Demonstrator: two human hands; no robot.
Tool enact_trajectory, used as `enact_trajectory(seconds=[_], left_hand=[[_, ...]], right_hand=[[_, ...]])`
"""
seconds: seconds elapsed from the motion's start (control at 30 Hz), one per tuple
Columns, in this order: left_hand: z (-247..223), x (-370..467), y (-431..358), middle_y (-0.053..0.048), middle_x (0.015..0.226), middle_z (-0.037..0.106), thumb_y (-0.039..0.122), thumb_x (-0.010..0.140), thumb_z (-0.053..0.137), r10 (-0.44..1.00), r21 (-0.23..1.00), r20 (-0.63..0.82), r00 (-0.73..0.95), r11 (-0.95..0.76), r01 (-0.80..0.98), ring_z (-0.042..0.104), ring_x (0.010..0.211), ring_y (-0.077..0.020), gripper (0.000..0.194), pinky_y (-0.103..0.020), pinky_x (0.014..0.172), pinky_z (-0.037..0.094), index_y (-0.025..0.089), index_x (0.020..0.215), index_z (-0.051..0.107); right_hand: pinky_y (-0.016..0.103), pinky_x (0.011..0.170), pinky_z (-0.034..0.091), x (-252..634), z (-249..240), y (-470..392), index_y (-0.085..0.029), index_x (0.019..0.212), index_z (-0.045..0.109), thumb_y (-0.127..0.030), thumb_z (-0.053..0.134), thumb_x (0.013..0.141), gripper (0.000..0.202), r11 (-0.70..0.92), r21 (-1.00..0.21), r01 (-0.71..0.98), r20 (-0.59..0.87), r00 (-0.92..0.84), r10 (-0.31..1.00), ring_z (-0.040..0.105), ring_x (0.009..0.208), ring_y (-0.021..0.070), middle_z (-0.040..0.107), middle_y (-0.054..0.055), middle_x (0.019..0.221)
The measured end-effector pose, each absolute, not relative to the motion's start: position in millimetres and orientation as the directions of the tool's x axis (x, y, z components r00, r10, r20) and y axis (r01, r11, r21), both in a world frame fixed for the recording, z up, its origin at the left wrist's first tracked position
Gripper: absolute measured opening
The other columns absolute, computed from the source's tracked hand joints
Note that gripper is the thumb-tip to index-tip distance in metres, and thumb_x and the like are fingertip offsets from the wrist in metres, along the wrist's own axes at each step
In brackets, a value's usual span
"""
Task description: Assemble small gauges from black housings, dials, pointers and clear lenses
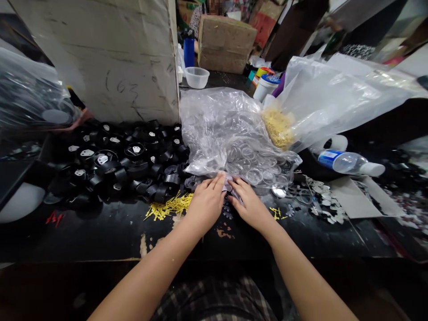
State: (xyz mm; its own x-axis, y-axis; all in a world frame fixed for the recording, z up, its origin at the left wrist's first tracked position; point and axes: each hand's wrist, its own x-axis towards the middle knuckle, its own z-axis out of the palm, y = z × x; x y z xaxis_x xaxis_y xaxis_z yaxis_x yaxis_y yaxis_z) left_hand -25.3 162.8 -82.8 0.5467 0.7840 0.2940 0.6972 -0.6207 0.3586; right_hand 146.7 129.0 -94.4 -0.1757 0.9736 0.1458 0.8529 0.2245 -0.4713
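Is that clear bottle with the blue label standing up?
No, the clear bottle is lying on its side, with its white cap pointing to the right of the picture.

Surface (110, 236) is kinda glossy black, bag (220, 120)'s crinkly clear plastic, bottle (347, 162)'s smooth see-through plastic too.

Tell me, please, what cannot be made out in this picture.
In the head view:
- Small pale piece between left hand and right hand: mostly covered by fingers.
- Person: largely behind the brown rectangular cardboard box.
- Blue label on the clear plastic bottle: print blurred.
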Motion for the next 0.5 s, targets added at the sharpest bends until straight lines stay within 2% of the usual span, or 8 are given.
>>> enact_trajectory(seconds=[0.17, 0.23, 0.33, 0.5], left_hand=[[-91, -20, 170, -0.017, 0.151, 0.035, 0.017, 0.093, 0.033, 0.777, 0.397, 0.271, 0.568, -0.628, 0.670, 0.038, 0.136, -0.0239, 0.052, -0.041, 0.110, 0.033, 0.006, 0.144, 0.027], [-92, -20, 172, -0.016, 0.152, 0.032, 0.014, 0.093, 0.032, 0.774, 0.418, 0.264, 0.575, -0.629, 0.656, 0.034, 0.138, -0.0228, 0.053, -0.041, 0.111, 0.031, 0.006, 0.144, 0.026], [-90, -20, 170, -0.017, 0.152, 0.031, 0.010, 0.091, 0.031, 0.766, 0.459, 0.256, 0.590, -0.634, 0.623, 0.028, 0.141, -0.0198, 0.053, -0.037, 0.112, 0.031, 0.005, 0.144, 0.026], [-85, -22, 161, -0.022, 0.148, 0.036, 0.011, 0.091, 0.030, 0.789, 0.541, 0.244, 0.564, -0.593, 0.596, 0.034, 0.138, -0.0229, 0.052, -0.042, 0.106, 0.041, 0.005, 0.143, 0.028]], right_hand=[[0.048, 0.110, 0.032, 140, -92, 138, -0.013, 0.133, 0.049, -0.034, 0.043, 0.092, 0.046, 0.221, -0.480, 0.849, 0.139, -0.176, 0.975, 0.042, 0.130, 0.0273, 0.050, 0.017, 0.136], [0.054, 0.110, 0.028, 135, -94, 140, -0.011, 0.134, 0.047, -0.033, 0.047, 0.090, 0.049, 0.212, -0.474, 0.854, 0.142, -0.164, 0.976, 0.039, 0.132, 0.0315, 0.048, 0.020, 0.137], [0.062, 0.108, 0.023, 129, -94, 140, -0.015, 0.134, 0.047, -0.034, 0.052, 0.087, 0.051, 0.226, -0.472, 0.852, 0.155, -0.172, 0.973, 0.037, 0.132, 0.0359, 0.045, 0.019, 0.140], [0.044, 0.105, 0.039, 127, -85, 127, -0.019, 0.117, 0.059, -0.026, 0.054, 0.085, 0.034, 0.359, -0.523, 0.773, 0.180, -0.312, 0.933, 0.048, 0.124, 0.0252, 0.057, 0.012, 0.129]])
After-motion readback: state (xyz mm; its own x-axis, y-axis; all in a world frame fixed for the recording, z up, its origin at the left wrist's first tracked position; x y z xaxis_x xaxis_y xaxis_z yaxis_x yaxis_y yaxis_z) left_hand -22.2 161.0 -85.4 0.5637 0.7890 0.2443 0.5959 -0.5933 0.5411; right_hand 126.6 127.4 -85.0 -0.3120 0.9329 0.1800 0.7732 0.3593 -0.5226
